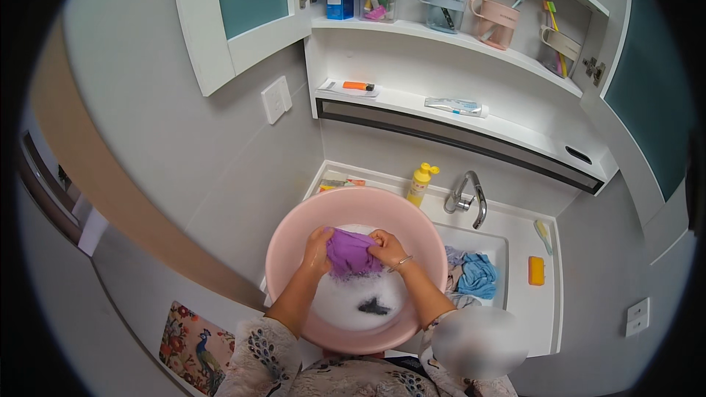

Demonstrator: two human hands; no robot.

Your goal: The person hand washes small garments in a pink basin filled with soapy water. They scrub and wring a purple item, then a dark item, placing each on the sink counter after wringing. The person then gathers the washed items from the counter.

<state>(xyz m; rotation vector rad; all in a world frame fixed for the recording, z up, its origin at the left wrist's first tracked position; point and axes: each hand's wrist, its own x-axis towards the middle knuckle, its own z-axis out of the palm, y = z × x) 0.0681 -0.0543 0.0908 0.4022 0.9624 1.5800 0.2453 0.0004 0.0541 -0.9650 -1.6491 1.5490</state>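
Pretty cramped spot. Round pink basin (283, 250) parked on the left part of the white sink counter (540, 323), its left rim right up against the grey wall, its near rim close to the body. Open room mostly to the right: sink bowl (500, 246) just beside the basin with a pile of blue and pale clothes (474, 276) in it, chrome tap (471, 198) and a yellow bottle (421, 184) behind the far rim, orange soap bar (536, 270) further right on the counter. Shelves overhead with cups, a toothpaste tube and a clear box, well clear of the hands.

Both forearms coming up from the lower edge, angled inward, meeting over the middle of the basin. Purple cloth (351, 252) bunched between the hands, held just above the foamy water (342, 301), lower edge dipping into the suds. Left hand (318, 248) curled tight on the cloth's left side, fingers closed around a fold. Right hand (387, 248) clamped on the right side, knuckles up, thin bracelet at the wrist. Something small and dark (373, 306) floating in the foam nearer the body, apart from both hands.
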